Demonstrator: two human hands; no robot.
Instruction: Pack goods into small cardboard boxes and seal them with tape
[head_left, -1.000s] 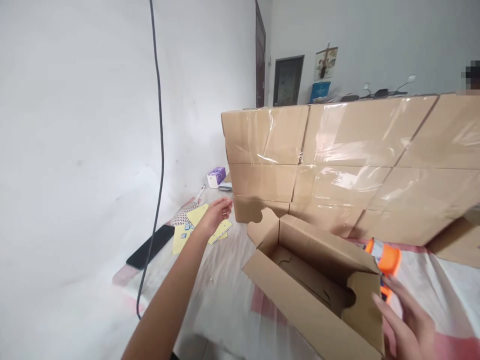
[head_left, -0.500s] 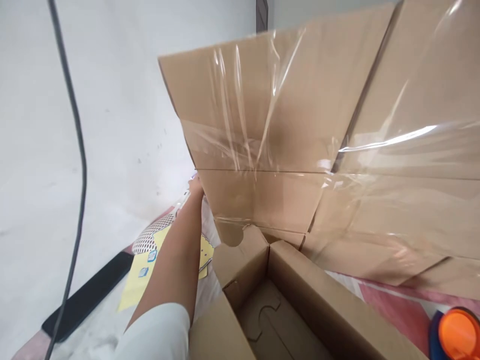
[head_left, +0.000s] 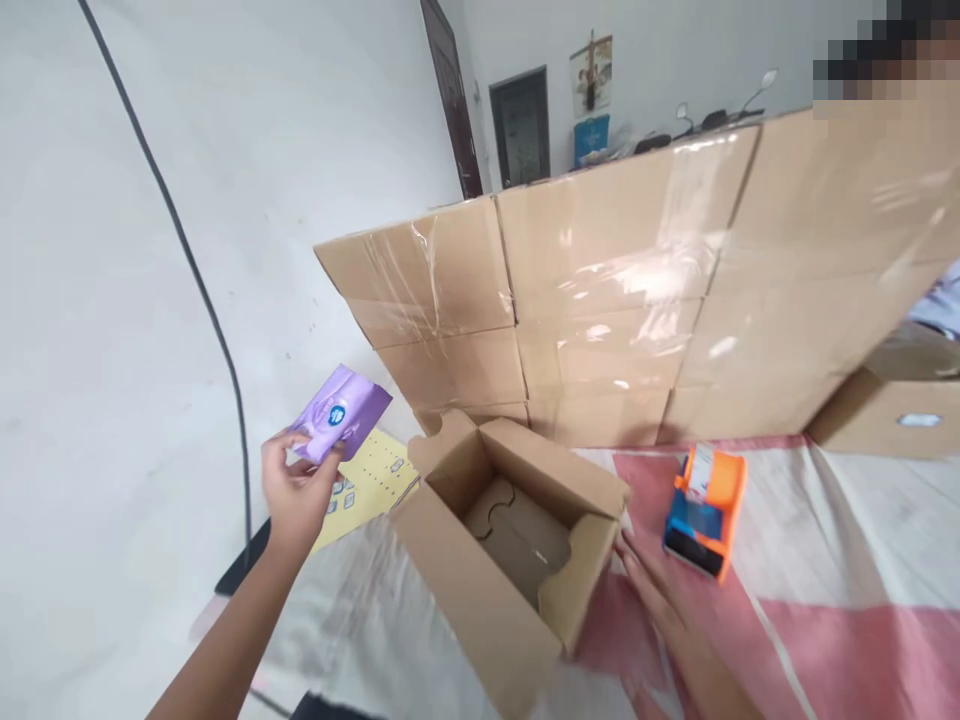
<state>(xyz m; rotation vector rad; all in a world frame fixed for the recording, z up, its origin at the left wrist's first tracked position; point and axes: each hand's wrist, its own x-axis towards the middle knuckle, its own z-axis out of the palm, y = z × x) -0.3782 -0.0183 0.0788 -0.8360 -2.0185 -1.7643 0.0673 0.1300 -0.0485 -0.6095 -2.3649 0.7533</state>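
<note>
A purple packet (head_left: pixel 341 415) with a round blue mark is pinched in my left hand (head_left: pixel 296 485), raised left of the cardboard box. The small cardboard box (head_left: pixel 525 540) stands on the cloth with its flaps up and its inside bare. Beside the box's right end lies my right hand (head_left: pixel 660 600), fingers stretched out, the tips at its wall; whether they press on it I cannot tell. Below the packet, a yellow sheet (head_left: pixel 371 485) with small blue stickers rests on the cloth.
A wall of stacked, plastic-wrapped cartons (head_left: pixel 607 290) rises behind the box. To the right sit an orange tape dispenser (head_left: pixel 709 510) and another carton (head_left: pixel 892 410). A dark cable (head_left: pixel 202 270) hangs along the white wall at left. Part of another person shows at the top right.
My left hand has come back from beside the carton wall with the purple packet. The view has turned right, and my right hand now shows by the box.
</note>
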